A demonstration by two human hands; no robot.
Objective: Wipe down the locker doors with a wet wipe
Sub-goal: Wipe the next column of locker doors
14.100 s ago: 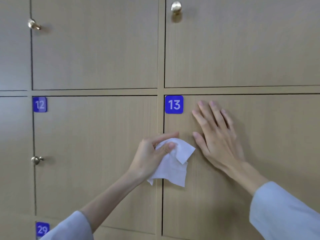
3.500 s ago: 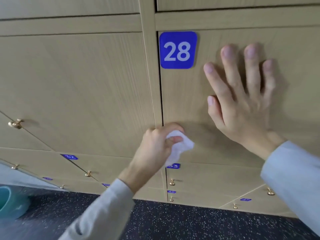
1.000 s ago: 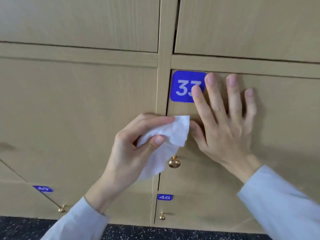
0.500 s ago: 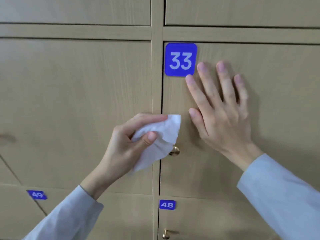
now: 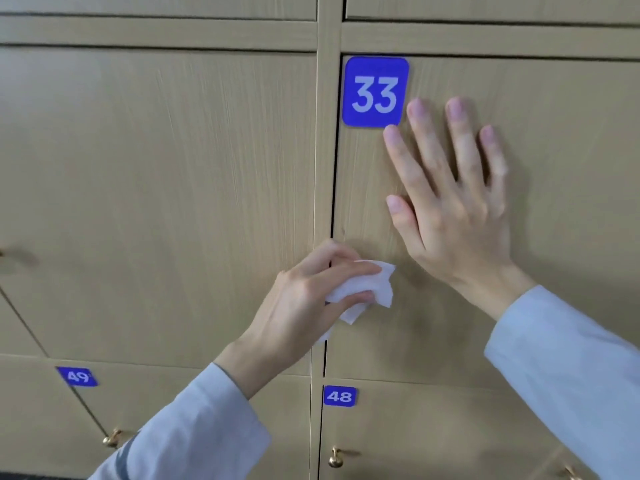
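A light wooden locker door carries a blue plate with the number 33 in its upper left corner. My right hand lies flat on this door with fingers straight and spread, just right of the plate. My left hand grips a crumpled white wet wipe against the door's left edge, at mid height. The door's brass knob is hidden behind the wipe and hand.
The neighbouring door fills the left. Below are door 48 with a brass knob and door 49 with its knob. A vertical frame strip separates the columns.
Half a second ago the wipe hung looser beside the visible knob; now my left hand has bunched it and covers the knob. My right hand stays flat on door 33.
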